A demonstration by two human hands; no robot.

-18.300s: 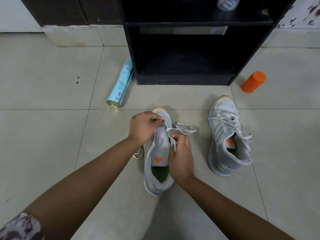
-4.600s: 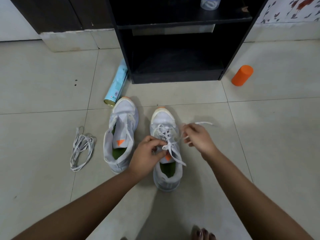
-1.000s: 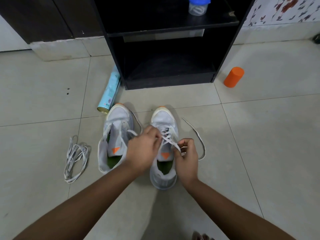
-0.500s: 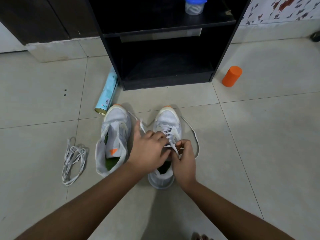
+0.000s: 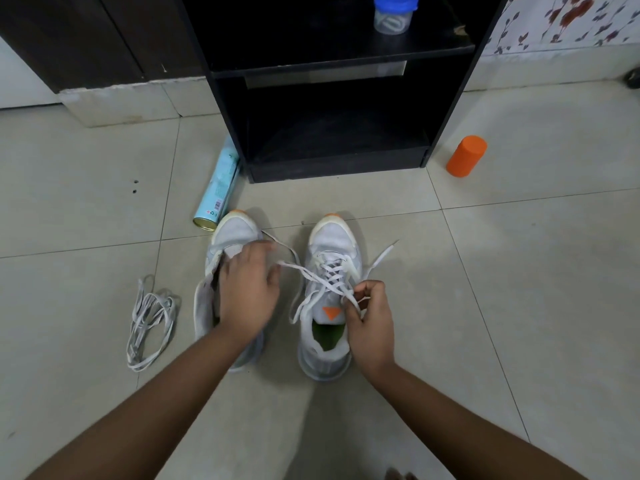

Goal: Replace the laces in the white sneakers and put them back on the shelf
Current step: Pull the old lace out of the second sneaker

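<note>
Our right hand [image 5: 370, 322] pinching lace [image 5: 382, 255] over right sneaker [image 5: 330, 237], on floor [image 5: 519, 289] before shelf [image 5: 339, 169]. Left hand [image 5: 247, 292] over left sneaker [image 5: 233, 235], blurred; we can't tell its grip.

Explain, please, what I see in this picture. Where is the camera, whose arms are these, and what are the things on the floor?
There is no machine here: a person works with bare hands. The camera sits on the person's head and looks forward and down, so both arms come in from the bottom edge.

Two white sneakers stand on the tiled floor. The right hand pinches the lace of the laced sneaker. The left hand is over the other sneaker, on which no lace shows. That hand is blurred, so I cannot tell whether it holds anything.

A loose lace bundle lies on the floor to the left. Farther back are a spray can lying on its side, an orange cylinder, and a black shelf with a blue-lidded jar on it.
</note>
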